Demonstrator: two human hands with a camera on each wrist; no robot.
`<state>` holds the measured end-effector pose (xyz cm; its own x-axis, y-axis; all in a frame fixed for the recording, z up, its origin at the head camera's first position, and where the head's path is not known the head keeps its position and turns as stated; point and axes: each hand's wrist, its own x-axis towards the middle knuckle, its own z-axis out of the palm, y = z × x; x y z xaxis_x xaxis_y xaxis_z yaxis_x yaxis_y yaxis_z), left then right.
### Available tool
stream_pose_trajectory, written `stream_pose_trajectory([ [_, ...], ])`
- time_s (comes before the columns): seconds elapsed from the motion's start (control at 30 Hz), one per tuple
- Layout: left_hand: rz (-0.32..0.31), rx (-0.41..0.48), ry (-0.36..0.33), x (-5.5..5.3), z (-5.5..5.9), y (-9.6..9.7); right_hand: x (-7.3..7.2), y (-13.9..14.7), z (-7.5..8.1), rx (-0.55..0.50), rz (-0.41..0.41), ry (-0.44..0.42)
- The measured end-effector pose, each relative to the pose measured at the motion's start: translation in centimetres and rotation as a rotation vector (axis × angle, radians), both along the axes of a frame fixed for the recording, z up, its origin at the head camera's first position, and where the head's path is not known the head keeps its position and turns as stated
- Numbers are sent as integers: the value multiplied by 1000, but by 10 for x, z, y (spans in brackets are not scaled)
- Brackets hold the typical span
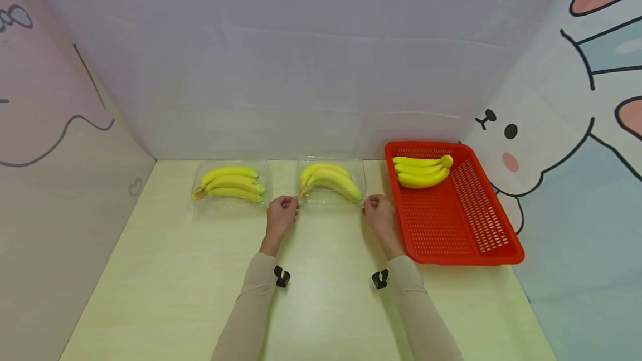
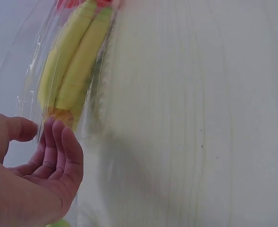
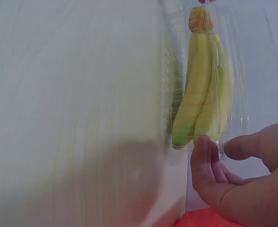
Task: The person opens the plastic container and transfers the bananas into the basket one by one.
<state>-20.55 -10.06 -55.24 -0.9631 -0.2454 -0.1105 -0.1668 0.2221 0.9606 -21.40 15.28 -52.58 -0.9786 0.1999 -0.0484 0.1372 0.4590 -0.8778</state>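
Observation:
A clear plastic clamshell box [image 1: 333,203] lies between my hands, with a bunch of yellow bananas [image 1: 332,178] inside. My left hand [image 1: 282,216] pinches its near left corner, thumb on one side of the rim and fingertips on the other. At the near right corner, my right hand [image 1: 379,215] pinches the rim in the same way. The right wrist view shows the box's thin edge between thumb and fingers, close to the green banana tips [image 3: 180,139]. In the left wrist view, the brown stem end [image 2: 60,115] lies just beyond my fingertips.
Left of my hands stands another clear box [image 1: 267,174] with a banana bunch [image 1: 230,184] in it. A red plastic basket [image 1: 436,233] sits at the right, holding a third banana bunch [image 1: 423,171] at its back. A pale curtain [image 1: 301,71] hangs along the table's back edge.

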Motion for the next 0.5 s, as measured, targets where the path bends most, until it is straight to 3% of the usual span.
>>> stream_pose_trajectory([
  [0.13,-2,58,-34,0,1,0,-2,2,-3,-240,8,-76],
  [0.23,-6,91,-47,0,3,1,-2,4,-5,-348,4,-128],
  [0.5,-5,145,-66,3,6,2,-1,6,0,-343,10,-172],
])
